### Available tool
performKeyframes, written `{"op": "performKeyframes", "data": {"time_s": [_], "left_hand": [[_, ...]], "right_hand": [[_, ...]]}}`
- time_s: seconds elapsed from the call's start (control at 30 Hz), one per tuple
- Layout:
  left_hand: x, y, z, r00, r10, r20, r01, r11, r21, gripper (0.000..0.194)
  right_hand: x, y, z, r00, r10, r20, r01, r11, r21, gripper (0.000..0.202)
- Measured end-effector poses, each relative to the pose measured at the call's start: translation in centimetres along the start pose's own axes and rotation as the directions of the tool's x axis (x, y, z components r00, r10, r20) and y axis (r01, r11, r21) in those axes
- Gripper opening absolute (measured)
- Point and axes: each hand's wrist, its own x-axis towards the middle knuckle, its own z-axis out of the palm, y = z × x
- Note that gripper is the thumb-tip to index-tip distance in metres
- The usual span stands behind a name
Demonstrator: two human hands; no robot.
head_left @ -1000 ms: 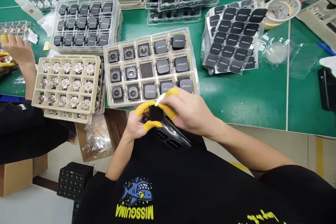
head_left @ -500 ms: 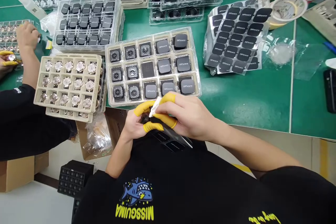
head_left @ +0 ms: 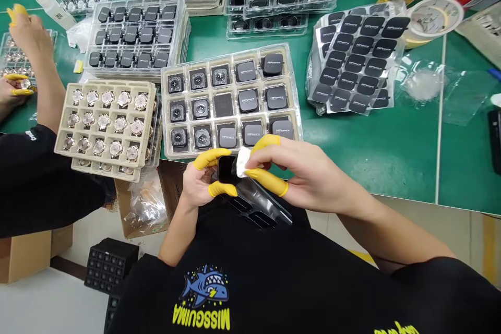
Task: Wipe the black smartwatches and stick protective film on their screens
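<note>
My left hand (head_left: 205,180), with yellow finger cots, grips a black smartwatch case (head_left: 226,169) by its edges, the dark glass facing up. In my right hand (head_left: 289,169) a small white cloth (head_left: 242,162) is pinched between thumb and fingers, at the right side of the watch. A sheet of black printed stickers (head_left: 250,209) lies below my hands, partly covered by them. Just beyond them is a beige tray (head_left: 291,57) of watch cases. Some show their sensor backs, others carry grey printed covers, and one middle compartment shows only its dark lining.
Left of the tray are stacked beige trays of round watch parts (head_left: 104,122) and clear trays of black covers (head_left: 131,34). Sticker sheets (head_left: 354,62) and a tape roll (head_left: 434,15) lie to the right. A co-worker's arm (head_left: 43,57) reaches in at far left.
My right hand has moved slightly right with the white cloth, and more of the watch's dark face shows. The co-worker's upper hand has moved left and up.
</note>
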Motion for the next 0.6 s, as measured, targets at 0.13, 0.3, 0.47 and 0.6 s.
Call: {"op": "performKeyframes", "data": {"time_s": [0.13, 0.3, 0.47, 0.6], "left_hand": [[-0.1, -0.2, -0.1, 0.998, -0.008, 0.064, 0.008, 1.0, 0.0, 0.077], [-0.7, -1.2, -0.3, 0.997, -0.068, 0.036, 0.067, 0.998, 0.008, 0.078], [-1.3, -2.2, 0.1, 0.996, -0.084, -0.027, 0.083, 0.996, -0.041, 0.074], [-1.3, -2.2, -0.2, 0.996, -0.081, -0.034, 0.079, 0.996, -0.039, 0.082]], "right_hand": [[0.1, 0.9, 0.7, 0.999, -0.042, 0.03, 0.047, 0.981, -0.187, 0.012], [1.0, 1.4, 2.4, 0.994, -0.111, 0.021, 0.109, 0.888, -0.447, 0.021], [2.6, 1.0, 3.1, 0.983, -0.109, 0.149, 0.166, 0.876, -0.453, 0.027], [2.8, 0.5, 1.5, 0.962, -0.109, 0.249, 0.184, 0.937, -0.298, 0.023]]}}
